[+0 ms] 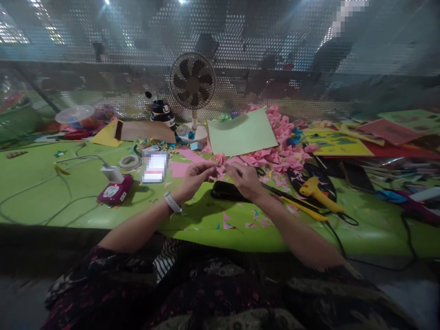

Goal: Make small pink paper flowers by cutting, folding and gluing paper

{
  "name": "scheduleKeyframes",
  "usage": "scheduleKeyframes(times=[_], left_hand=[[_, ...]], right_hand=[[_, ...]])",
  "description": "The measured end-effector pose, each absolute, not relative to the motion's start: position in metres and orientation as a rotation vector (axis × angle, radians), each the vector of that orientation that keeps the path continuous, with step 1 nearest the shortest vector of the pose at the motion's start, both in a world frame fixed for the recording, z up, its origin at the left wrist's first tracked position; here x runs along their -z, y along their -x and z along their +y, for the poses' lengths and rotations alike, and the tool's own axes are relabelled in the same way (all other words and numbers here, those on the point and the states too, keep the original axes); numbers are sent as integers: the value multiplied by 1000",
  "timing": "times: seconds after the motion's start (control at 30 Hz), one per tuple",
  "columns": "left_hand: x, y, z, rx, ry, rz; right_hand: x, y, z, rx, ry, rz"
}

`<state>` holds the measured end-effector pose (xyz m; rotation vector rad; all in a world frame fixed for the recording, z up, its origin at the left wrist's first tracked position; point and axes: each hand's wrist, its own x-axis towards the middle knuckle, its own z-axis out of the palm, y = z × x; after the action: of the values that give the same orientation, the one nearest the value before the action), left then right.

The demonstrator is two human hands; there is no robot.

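In front of me, my left hand [195, 178] is closed in a pinch on a small pink paper piece [220, 170]. Across from it, my right hand [244, 179] has its fingers bent and pressed to the same piece; the fingertips partly hide its shape. Behind the hands spreads a heap of folded pink paper pieces [283, 137], with a light green sheet [240, 133] lying over part of it. Flat pink paper [180, 169] rests just left of my left hand. A black elongated object [227, 191] lies under my right wrist.
A yellow glue gun [318, 195] and a yellow-handled tool [304, 210] lie to the right. On the left are a lit phone [154, 167] and a purple power socket [117, 190] with cables. A small fan [193, 85] stands behind. Paper scraps litter the green table [192, 220].
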<state>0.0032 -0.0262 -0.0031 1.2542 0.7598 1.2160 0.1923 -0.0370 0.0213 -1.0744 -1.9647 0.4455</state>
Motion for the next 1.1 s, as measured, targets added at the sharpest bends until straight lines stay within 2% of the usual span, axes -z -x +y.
scheduleKeyframes(times=[0.2, 1.1], left_hand=[[1, -4, -29, -1188, -1249, 721], [2, -1, -29, -1146, -1232, 719]], right_hand=[[-11, -192, -32, -203, 1125, -2091], [-14, -194, -30, -257, 1073, -2144]])
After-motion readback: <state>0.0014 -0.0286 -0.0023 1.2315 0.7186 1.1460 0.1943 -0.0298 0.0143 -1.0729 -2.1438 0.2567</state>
